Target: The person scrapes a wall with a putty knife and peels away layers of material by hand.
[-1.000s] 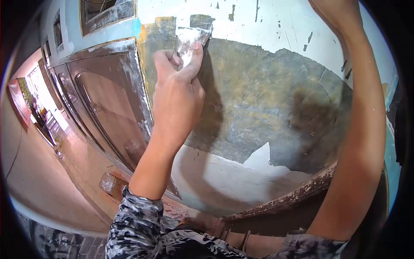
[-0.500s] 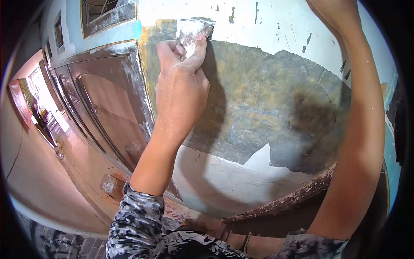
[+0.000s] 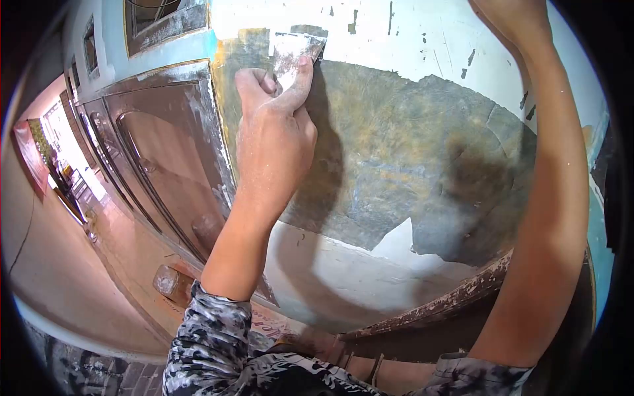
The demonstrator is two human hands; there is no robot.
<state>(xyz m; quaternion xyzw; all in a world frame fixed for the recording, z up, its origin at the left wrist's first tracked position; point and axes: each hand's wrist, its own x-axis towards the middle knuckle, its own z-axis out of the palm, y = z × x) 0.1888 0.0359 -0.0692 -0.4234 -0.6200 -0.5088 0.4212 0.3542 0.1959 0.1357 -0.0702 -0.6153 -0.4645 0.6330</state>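
Observation:
A flat metal scraper (image 3: 294, 56), smeared with white powder, is gripped in my left hand (image 3: 274, 125), its blade up against the wall near the edge of the white coating. Dusty fingers wrap round its lower part, the thumb along the blade. Around and right of this hand spreads a bare grey-green and yellowish patch (image 3: 396, 145) of wall, with white coating (image 3: 409, 39) above it, marked by dark chips. At the top right my right hand (image 3: 512, 16) is raised near the wall; its fingers are cut off by the frame edge.
A brown wooden door (image 3: 168, 138) with a worn frame stands left of the patch. Above it is a window frame (image 3: 165, 33). A clear container (image 3: 166, 280) sits low at the left. Below the patch runs a chipped reddish ledge (image 3: 449, 300). A bright opening lies far left.
My left hand and the scraper have moved slightly down and left along the wall. The right arm is nearly unchanged.

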